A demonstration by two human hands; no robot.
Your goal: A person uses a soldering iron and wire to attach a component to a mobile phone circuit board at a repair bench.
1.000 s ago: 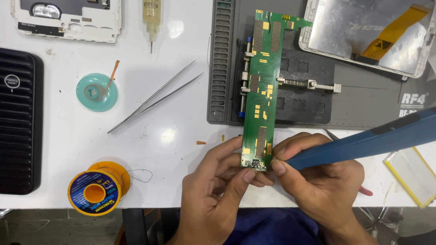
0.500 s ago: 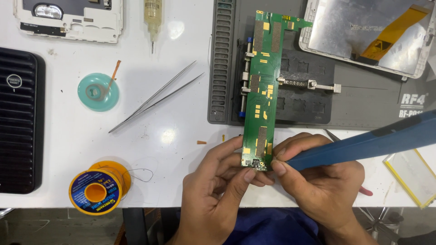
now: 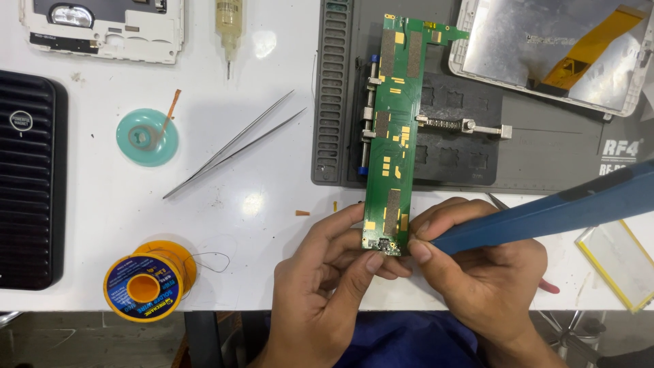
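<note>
white workbench point(image 3: 272, 136) under bright overhead light, dark repair mat point(image 3: 545, 170) at the far right side. long green circuit board point(image 3: 392, 136) clamped in a metal holder point(image 3: 463, 127) on that mat, near end jutting past the mat edge toward the body, probably so the small connector at its tip can be reached from both sides. left hand point(image 3: 327, 286) closed loosely round that near end, thumb and forefinger pinching the board's bottom edge to steady it. right hand point(image 3: 484, 272) wrapped tight round a blue-handled tool point(image 3: 558, 208), fingers bunched low near the working end like a pen grip, tip hidden behind the fingertips right at the board's connector. left of the mat, tweezers point(image 3: 231, 146) lying apart, teal dish point(image 3: 146, 136) beyond, solder spool point(image 3: 143, 286) near the table edge, syringe point(image 3: 228, 20) and white device shell point(image 3: 102, 27) at the far edge, grey tablet frame point(image 3: 552, 48) top right
</note>
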